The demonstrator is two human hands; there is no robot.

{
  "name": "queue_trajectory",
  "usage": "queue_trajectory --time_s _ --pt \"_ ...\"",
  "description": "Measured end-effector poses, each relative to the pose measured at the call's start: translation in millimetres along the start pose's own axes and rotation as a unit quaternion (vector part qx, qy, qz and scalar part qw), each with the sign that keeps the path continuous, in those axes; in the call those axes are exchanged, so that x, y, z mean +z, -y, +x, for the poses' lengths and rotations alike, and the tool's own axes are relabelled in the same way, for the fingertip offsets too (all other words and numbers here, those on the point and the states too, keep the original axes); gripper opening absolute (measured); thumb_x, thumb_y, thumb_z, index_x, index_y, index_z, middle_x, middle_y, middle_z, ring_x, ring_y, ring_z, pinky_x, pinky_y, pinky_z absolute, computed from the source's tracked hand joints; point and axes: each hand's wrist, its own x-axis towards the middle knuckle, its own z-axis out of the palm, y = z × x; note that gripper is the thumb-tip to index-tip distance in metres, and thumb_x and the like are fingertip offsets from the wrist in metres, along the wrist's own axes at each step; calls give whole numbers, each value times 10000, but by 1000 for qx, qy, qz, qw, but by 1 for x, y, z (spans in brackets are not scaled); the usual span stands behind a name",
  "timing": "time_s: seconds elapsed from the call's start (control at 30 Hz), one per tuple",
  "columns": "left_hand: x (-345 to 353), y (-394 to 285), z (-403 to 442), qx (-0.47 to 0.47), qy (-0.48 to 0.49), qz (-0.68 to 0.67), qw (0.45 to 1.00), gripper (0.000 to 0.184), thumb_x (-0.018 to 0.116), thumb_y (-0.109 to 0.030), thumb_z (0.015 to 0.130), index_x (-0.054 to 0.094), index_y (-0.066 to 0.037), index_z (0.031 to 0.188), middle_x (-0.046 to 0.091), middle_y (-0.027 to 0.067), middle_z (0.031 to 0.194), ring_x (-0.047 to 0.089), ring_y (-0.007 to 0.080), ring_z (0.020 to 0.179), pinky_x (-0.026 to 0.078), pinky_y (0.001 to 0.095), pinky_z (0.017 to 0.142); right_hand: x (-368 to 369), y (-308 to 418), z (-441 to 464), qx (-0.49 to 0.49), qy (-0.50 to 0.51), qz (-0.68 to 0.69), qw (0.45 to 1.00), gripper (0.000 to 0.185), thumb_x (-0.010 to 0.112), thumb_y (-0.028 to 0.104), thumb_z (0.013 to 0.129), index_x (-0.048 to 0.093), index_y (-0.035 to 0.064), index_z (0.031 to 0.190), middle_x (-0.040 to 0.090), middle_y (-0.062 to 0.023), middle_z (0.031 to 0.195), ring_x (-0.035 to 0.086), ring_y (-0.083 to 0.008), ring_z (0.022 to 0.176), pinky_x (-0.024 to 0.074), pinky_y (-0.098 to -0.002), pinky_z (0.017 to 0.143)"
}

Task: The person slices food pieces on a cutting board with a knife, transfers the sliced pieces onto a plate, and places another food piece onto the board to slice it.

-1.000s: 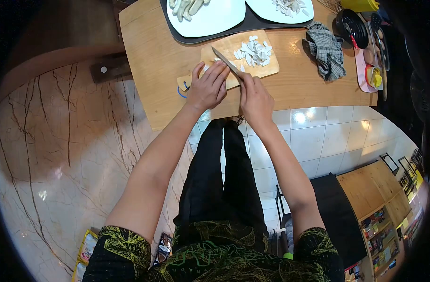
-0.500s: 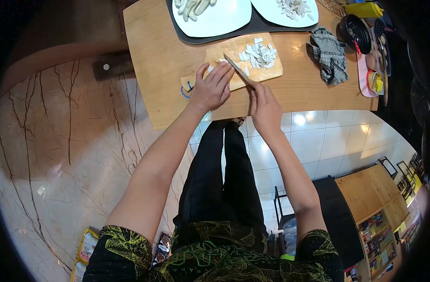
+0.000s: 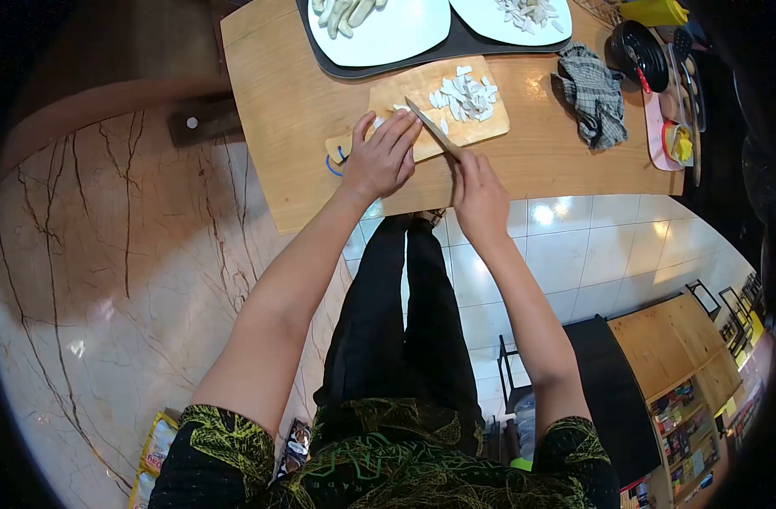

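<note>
My right hand (image 3: 481,197) grips the handle of a knife (image 3: 435,125), its blade slanting up and left over a wooden cutting board (image 3: 422,81). Just left of the blade, my left hand (image 3: 385,153) is closed over a pale white food piece (image 3: 400,108), which mostly hides beneath the fingers. The blade lies close against the left fingertips. A loose heap of white slices (image 3: 466,97) covers the right part of the board. From the board's handle end hangs a blue cord loop (image 3: 333,166).
Behind the board, a dark tray (image 3: 388,65) bears a white plate (image 3: 405,38) of long pale pieces and another plate (image 3: 490,30) of thin slices. A checked cloth (image 3: 593,97), a black pan (image 3: 641,58) and a pink tray (image 3: 657,140) stand to the right.
Both hands and the knife stay almost in place. The view has shifted very slightly; no slice has visibly been added or moved.
</note>
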Motion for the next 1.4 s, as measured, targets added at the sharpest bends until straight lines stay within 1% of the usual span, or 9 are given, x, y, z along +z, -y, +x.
queue_trajectory --time_s 0.23,0.57,0.67,0.73,0.97,1.1,1.2,1.27,1.4 --pt "-2 -1 0 -2 5 -11 1000 535 681 -194 935 647 -129 1465 633 3 1508 548 164 1454 335 539 1234 -10 -5 -9 1 15 -1 1000 292 648 133 1046 673 200 1329 662 -74 1008 722 -294 920 583 -424 700" --pt "0 0 -1 0 5 -15 1000 541 686 -186 932 641 -125 1467 621 21 1524 540 171 1463 326 545 1237 4 8 12 43 62 9 997 275 574 186 1085 643 193 1350 671 -103 1034 728 -342 935 576 -476 751" --pt "-3 -1 0 -2 1 -27 1000 561 676 -165 915 637 -114 1473 618 51 1509 560 195 1434 318 550 1235 -2 -2 15 36 38 121 991 254 544 192 1111 630 172 1349 709 -116 1092 729 -364 952 573 -484 781" --pt "-3 -1 0 0 3 -25 1000 567 674 -165 917 626 -111 1479 611 54 1512 561 194 1431 315 552 1235 -7 -15 13 146 130 265 944 246 517 194 1131 618 154 1352 730 -121 1143 724 -378 967 571 -495 818" --pt "-6 -3 2 -11 12 -17 1000 576 680 -175 921 598 -99 1486 605 58 1518 570 181 1422 330 545 1231 -21 -8 -13 24 29 88 995 251 585 160 1097 639 179 1340 707 -87 1099 721 -339 938 587 -452 779" --pt "-4 -2 1 -7 9 -17 1000 569 678 -175 921 601 -87 1478 607 61 1514 575 181 1415 328 544 1232 -24 -4 -22 34 51 47 997 287 589 101 1078 646 161 1353 726 -76 1182 735 -319 975 594 -422 765" --pt "-4 -2 1 -8 12 -13 1000 563 679 -179 921 605 -94 1472 606 59 1518 576 178 1415 329 540 1233 -21 -7 -25 28 43 33 998 290 605 91 1065 651 166 1342 713 -71 1124 727 -318 941 584 -423 725" --pt "-5 -2 2 -6 10 -8 1000 553 679 -179 925 609 -97 1468 607 57 1516 577 176 1414 329 539 1234 -19 -9 -24 7 16 21 1000 308 649 135 1056 663 215 1353 638 -64 982 714 -286 884 578 -415 689" --pt "-5 -1 2 -8 11 -10 1000 543 675 -183 933 612 -101 1465 609 54 1512 574 173 1416 329 538 1235 -21 -9 -21 -2 21 5 1000 317 655 138 1054 666 217 1360 641 -60 980 715 -281 870 578 -406 684"
